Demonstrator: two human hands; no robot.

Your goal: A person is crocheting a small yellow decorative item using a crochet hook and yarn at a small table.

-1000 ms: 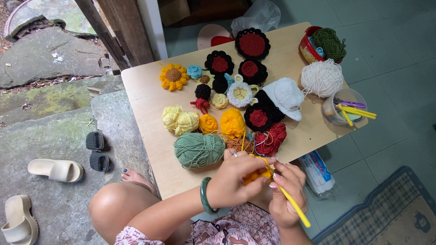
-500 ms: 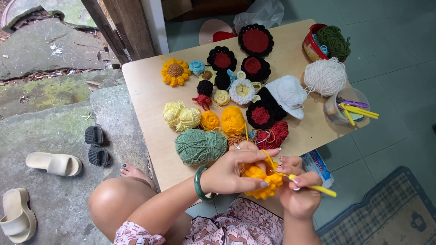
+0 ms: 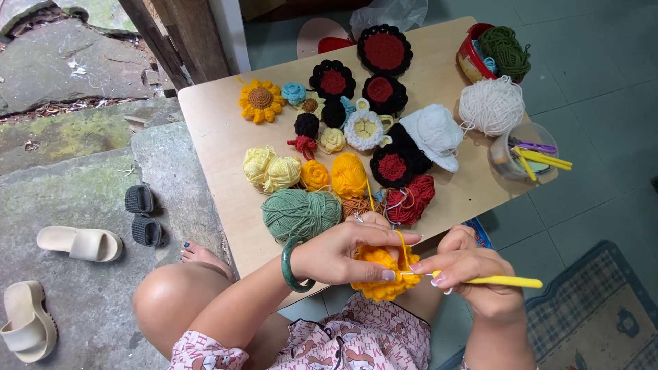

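My left hand (image 3: 346, 250), with a green bangle on the wrist, pinches an orange crocheted piece (image 3: 381, 277) in front of my lap. An orange strand runs over its fingers up to the orange yarn ball (image 3: 349, 175) on the wooden table (image 3: 219, 147). My right hand (image 3: 466, 270) grips a yellow crochet hook (image 3: 504, 281), its tip at the orange piece. A green yarn ball (image 3: 300, 214) lies just beyond my left hand.
The table holds several crocheted flowers, among them a sunflower (image 3: 260, 101) and red-and-black ones (image 3: 384, 49), a white yarn ball (image 3: 491, 105), a clear cup of hooks (image 3: 524, 152) and a red bowl with green yarn (image 3: 500, 49). Sandals (image 3: 80, 243) lie on the stone floor at left.
The hook has swung from pointing down to lying level, pointing right. Both hands have lifted the orange piece slightly and keep working it.
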